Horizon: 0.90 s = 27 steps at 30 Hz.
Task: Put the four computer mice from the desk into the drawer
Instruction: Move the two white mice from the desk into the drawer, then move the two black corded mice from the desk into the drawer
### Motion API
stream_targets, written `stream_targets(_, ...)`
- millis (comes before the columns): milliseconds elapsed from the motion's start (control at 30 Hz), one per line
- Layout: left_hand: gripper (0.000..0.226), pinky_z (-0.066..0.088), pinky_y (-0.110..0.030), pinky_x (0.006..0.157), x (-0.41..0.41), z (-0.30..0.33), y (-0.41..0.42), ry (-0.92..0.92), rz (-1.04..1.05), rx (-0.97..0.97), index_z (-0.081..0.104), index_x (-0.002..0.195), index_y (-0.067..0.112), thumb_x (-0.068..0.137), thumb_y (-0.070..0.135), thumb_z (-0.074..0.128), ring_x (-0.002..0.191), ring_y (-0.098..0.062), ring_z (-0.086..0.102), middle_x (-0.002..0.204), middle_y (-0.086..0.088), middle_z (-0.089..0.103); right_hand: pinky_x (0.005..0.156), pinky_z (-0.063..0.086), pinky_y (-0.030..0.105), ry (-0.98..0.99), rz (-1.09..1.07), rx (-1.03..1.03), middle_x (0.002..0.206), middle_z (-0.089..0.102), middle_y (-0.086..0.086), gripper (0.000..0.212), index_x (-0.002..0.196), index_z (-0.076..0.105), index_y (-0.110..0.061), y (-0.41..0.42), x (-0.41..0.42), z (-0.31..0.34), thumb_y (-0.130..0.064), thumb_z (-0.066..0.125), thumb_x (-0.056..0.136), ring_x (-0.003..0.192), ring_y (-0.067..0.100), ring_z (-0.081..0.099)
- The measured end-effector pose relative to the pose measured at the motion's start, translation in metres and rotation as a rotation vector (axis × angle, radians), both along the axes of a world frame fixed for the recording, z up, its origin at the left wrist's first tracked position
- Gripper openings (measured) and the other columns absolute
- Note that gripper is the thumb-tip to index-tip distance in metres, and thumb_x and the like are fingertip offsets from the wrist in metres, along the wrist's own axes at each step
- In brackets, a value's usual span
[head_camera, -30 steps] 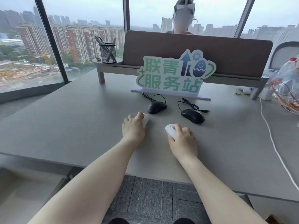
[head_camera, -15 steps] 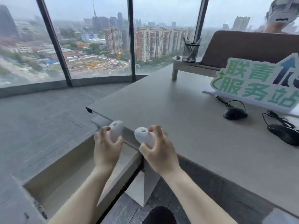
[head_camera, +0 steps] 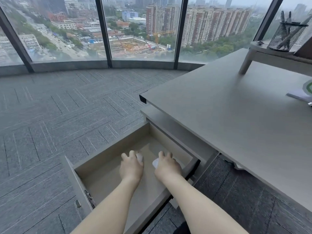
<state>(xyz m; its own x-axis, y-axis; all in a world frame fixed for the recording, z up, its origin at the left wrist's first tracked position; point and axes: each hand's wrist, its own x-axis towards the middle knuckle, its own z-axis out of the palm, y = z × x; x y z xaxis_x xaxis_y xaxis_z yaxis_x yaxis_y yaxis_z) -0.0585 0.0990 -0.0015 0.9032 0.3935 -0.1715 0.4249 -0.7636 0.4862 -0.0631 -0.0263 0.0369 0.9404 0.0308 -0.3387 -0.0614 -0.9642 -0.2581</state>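
Observation:
The drawer (head_camera: 108,153) stands pulled out below the desk's left end, beige inside. Both my hands reach down into it. My left hand (head_camera: 131,167) is closed over a white mouse (head_camera: 139,156), which shows past the fingers. My right hand (head_camera: 167,166) covers a second white mouse (head_camera: 155,162), its pale edge sticking out to the left. Both mice are low in the drawer; whether they touch its bottom I cannot tell. The two black mice are out of view.
The grey desk (head_camera: 236,115) fills the right side, with a shelf riser (head_camera: 244,65) carrying a mesh pen holder (head_camera: 285,36). A sign's edge (head_camera: 302,95) shows at far right. Grey carpet spreads left up to the windows.
My view swung left from the desk to the drawer. Both hands carried the white mice off the desk edge and lowered them into the open drawer.

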Motion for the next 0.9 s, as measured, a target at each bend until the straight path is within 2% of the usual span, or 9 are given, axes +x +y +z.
stream_targets(200,0.038,0.042,-0.041,0.085,0.012,-0.016,0.002,0.032,-0.029,0.024,0.053,0.109,0.008,0.086,0.038,0.055,0.109,-0.039,0.050,0.118,-0.015,0.047,0.091,0.051,0.040,0.112,0.067,-0.212,0.134,0.039,0.018,0.052,0.138,0.032,-0.004,0.002,0.014,-0.015,-0.009,0.055,0.092,0.118,0.033,0.051)
stream_targets(300,0.034,0.041,-0.041,0.088,0.011,0.000,0.000,-0.061,0.012,0.008,0.058,0.109,0.008,0.088,0.035,0.050,0.110,-0.038,0.047,0.120,-0.016,0.050,0.089,0.050,0.041,0.094,0.093,-0.203,0.134,0.041,0.017,0.048,0.139,0.035,-0.004,0.002,0.012,-0.013,-0.013,0.050,0.094,0.117,0.034,0.048)
stream_targets(433,0.018,0.035,-0.027,0.076,0.013,0.055,-0.022,-0.476,-0.058,-0.161,0.062,0.100,0.011,0.091,0.023,0.053,0.098,-0.028,0.052,0.105,-0.009,0.057,0.072,0.042,0.035,-0.143,-0.018,0.088,0.125,0.050,0.014,0.029,0.123,0.046,-0.010,-0.011,0.003,0.033,-0.018,0.043,0.095,0.106,0.033,0.056)
stream_targets(533,0.012,0.032,-0.011,0.067,0.011,0.115,-0.062,-0.728,-0.153,-0.288,0.061,0.100,0.009,0.091,0.014,0.054,0.082,-0.016,0.051,0.097,-0.002,0.055,0.066,0.048,0.035,-0.468,-0.036,0.244,0.100,0.061,0.009,0.015,0.100,0.054,-0.010,-0.048,-0.014,0.093,-0.021,0.044,0.096,0.086,0.028,0.061)
stream_targets(600,0.014,0.035,-0.008,0.064,0.008,0.149,-0.098,-0.796,-0.232,-0.362,0.060,0.103,0.009,0.092,0.014,0.053,0.079,-0.011,0.052,0.099,0.002,0.055,0.058,0.043,0.031,-0.669,-0.086,0.301,0.084,0.064,0.005,0.013,0.088,0.057,-0.011,-0.083,-0.029,0.130,-0.019,0.048,0.094,0.071,0.023,0.058)
stream_targets(667,0.015,0.038,-0.012,0.065,0.003,0.173,-0.140,-0.783,-0.333,-0.425,0.060,0.104,0.013,0.091,0.015,0.053,0.077,-0.007,0.055,0.100,0.004,0.056,0.055,0.038,0.028,-0.802,-0.173,0.301,0.077,0.064,0.004,0.014,0.082,0.059,-0.012,-0.128,-0.043,0.159,-0.018,0.051,0.092,0.066,0.021,0.055)
stream_targets(733,0.015,0.043,-0.018,0.066,-0.002,0.185,-0.189,-0.719,-0.471,-0.468,0.060,0.105,0.014,0.091,0.016,0.054,0.077,-0.001,0.055,0.100,0.002,0.058,0.057,0.036,0.029,-0.890,-0.277,0.272,0.080,0.064,0.002,0.010,0.084,0.060,-0.015,-0.182,-0.060,0.176,-0.019,0.053,0.091,0.070,0.022,0.054)
stream_targets(833,0.024,0.050,-0.034,0.084,-0.008,0.184,-0.270,-0.559,-0.694,-0.502,0.060,0.112,0.013,0.088,0.019,0.059,0.092,-0.020,0.062,0.108,-0.004,0.059,0.066,0.042,0.033,-0.951,-0.434,0.157,0.098,0.063,0.002,0.009,0.096,0.060,-0.018,-0.275,-0.085,0.177,-0.022,0.056,0.089,0.093,0.024,0.054)
stream_targets(900,0.039,0.047,-0.038,0.094,-0.011,0.181,-0.323,-0.448,-0.821,-0.440,0.057,0.122,0.017,0.085,0.029,0.063,0.111,-0.025,0.058,0.121,-0.007,0.057,0.077,0.045,0.038,-0.990,-0.541,0.036,0.109,0.062,0.008,0.022,0.106,0.061,-0.015,-0.340,-0.100,0.170,-0.019,0.064,0.084,0.105,0.032,0.050)
